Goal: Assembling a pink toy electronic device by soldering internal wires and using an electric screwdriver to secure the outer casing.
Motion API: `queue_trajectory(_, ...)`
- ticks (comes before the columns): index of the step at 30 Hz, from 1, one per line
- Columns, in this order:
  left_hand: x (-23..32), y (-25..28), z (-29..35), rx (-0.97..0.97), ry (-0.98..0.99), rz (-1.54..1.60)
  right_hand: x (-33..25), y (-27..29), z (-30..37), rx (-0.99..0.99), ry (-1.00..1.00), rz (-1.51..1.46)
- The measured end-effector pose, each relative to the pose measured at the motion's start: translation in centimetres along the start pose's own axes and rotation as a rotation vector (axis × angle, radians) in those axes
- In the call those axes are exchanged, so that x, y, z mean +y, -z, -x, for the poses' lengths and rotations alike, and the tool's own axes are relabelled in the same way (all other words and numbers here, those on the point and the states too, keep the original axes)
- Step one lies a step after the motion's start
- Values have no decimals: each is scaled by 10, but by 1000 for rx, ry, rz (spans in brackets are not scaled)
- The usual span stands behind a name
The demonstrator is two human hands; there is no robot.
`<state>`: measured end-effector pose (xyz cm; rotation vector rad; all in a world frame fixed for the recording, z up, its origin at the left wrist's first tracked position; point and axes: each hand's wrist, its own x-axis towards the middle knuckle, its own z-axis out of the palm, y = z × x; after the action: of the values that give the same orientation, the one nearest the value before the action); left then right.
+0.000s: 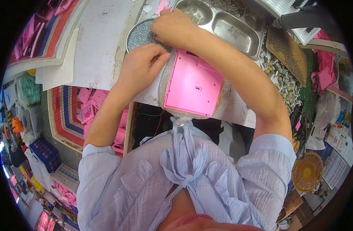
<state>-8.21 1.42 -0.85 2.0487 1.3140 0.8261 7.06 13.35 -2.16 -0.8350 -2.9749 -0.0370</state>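
A pink plastic panel (pixel 192 86) lies in front of me, its flat face up with small holes and a slot. Beyond its left corner stands a round metal dish (pixel 128 40) filled with small silvery screws (pixel 143 34). My left hand (pixel 142 66) is at the dish's near edge, thumb and fingers drawn together, beside the panel's far left corner. My right hand (pixel 175 27) reaches across above the panel to the dish's right side, its fingers curled over the screws. Whatever either hand may hold is hidden or too small to make out.
A metal compartment tray (pixel 257 42) with small metal parts stands at the far right. Beside it are a brown board (pixel 286 54) and a heap of small metal pieces (pixel 278 77). Pink parts (pixel 93 102) fill a striped-lined container on the left. Thin wires (pixel 160 121) hang near the table edge.
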Motion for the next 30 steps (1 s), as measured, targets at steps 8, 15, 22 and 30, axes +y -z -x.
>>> queue_trajectory(8, 3, -19, -20, -17, -230, -195, 18, 11, 17, 212, -120, -297)
queue_trajectory(15, 14, -19, -20, -99, -236, -317, 18, 59, 125, 441, -565, -1044)
queue_trajectory(22, -37, 25, -28, -71, -91, -433, 18, 39, 198, 338, -706, -1176)
queue_trajectory(30, -40, 21, -18, -10, 98, -239, 0, 15, 187, 417, -769, -964)
